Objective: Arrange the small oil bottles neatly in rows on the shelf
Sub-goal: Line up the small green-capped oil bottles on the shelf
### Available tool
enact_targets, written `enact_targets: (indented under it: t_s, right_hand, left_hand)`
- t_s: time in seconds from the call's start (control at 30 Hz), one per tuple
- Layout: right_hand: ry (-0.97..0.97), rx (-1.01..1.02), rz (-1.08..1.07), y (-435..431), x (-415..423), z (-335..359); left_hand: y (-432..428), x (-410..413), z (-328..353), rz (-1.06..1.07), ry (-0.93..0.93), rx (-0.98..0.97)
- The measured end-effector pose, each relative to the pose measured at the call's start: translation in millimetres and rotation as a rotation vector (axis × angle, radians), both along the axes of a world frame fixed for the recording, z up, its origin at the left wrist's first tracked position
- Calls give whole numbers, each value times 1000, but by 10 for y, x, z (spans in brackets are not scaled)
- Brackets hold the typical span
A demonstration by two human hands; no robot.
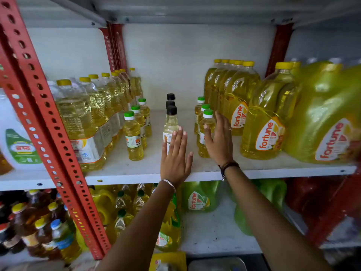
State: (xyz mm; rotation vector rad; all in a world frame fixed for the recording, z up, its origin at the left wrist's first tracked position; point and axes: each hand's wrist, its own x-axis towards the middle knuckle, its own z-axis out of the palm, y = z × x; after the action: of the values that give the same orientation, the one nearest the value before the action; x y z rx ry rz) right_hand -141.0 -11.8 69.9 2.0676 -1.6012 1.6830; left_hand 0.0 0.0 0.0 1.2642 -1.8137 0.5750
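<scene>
The small bottles stood on the shelf [136, 169] in three rows running from near to far: green caps [133, 133] on the left, black caps [170, 122] in the middle, green caps [205, 132] on the right. Both hands were flat and open, holding nothing. The left hand [175, 153] lay against the near black-cap bottle, and the right hand [217, 139] pressed the side of the right row. A slow, low push would probably be best, so no bottle tipped.
</scene>
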Motion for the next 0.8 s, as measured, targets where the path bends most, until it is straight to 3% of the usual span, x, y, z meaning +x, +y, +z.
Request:
enact_targets:
  t_s: [0.13, 0.43, 0.63, 0.8]
  right_hand:
    - [-191, 128, 111, -192, -6, 53]
    - [-418, 226, 210, -367, -98, 120]
    - [-487, 264, 192, -384, -134, 205]
    - [-438, 302, 188, -361, -145, 257]
  left_hand:
    - [-9, -2, -20, 87, -14, 45]
    - [-9, -25, -29, 125, -16, 68]
    - [11, -30, -21, 122, -14, 92]
    - [12, -25, -18, 119, 2, 105]
